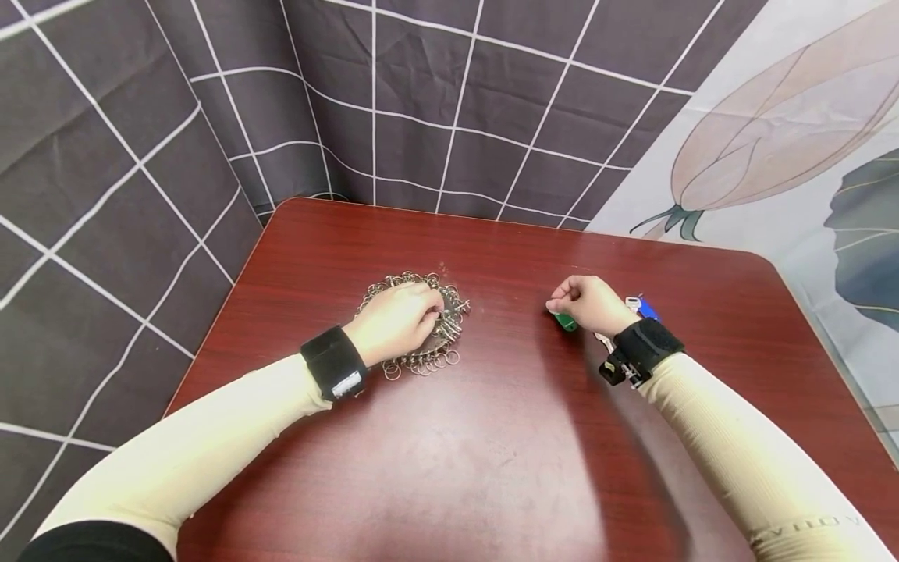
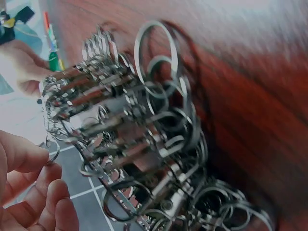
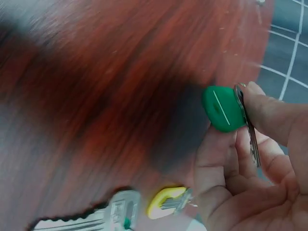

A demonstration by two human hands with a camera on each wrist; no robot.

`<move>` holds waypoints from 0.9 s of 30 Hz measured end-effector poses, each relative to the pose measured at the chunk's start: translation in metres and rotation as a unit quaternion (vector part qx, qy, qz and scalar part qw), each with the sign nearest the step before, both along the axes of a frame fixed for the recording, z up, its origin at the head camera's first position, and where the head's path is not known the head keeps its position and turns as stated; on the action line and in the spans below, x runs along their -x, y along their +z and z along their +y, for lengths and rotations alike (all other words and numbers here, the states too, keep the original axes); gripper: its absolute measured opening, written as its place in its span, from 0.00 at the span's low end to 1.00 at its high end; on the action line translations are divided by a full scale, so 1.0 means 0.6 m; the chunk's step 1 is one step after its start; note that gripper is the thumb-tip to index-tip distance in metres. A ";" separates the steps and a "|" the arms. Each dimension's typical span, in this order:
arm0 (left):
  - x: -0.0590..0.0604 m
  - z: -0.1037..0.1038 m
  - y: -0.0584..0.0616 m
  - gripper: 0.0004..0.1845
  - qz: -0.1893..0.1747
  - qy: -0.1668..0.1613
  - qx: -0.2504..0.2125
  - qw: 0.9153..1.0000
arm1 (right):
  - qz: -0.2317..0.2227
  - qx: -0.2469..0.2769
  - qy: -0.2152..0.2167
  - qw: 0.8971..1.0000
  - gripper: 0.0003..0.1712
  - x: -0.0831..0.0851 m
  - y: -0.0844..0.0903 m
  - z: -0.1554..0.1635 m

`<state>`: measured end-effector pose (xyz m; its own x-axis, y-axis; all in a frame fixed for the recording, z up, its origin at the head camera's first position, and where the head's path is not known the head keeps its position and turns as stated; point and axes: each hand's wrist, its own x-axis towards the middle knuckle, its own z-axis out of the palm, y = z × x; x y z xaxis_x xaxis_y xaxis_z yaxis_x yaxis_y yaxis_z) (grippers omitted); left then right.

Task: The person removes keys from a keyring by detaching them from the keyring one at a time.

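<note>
Red-brown table (image 1: pixel 506 437) against a checked dark curtain (image 1: pixel 105 195). Left hand (image 1: pixel 393 321) down on the heap of key rings (image 1: pixel 449 332) left of centre, fingers curled into it, pinching one ring. Right hand (image 1: pixel 592 304), well to the right, clamped on a green-capped key (image 3: pixel 222 108). Yellow-capped key (image 3: pixel 166 201) lying nearby.

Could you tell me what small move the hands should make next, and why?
Probably the left hand should pinch one ring free of the ring pile and lift it toward the right hand. The right hand already pinches the green key, while the left fingers only rest in the tangled pile.
</note>
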<state>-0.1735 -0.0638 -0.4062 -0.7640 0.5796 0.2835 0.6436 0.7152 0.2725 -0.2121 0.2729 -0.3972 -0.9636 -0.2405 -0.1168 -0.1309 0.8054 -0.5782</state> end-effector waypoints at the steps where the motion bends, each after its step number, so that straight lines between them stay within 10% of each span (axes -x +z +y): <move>1: -0.001 0.000 -0.001 0.05 -0.005 0.000 -0.003 1.000 | -0.008 -0.004 0.001 1.000 0.12 0.000 -0.001 0.001; 27: -0.015 -0.008 -0.007 0.04 -0.011 -0.007 -0.015 1.000 | 0.082 -0.130 0.026 0.988 0.17 -0.009 0.006 -0.005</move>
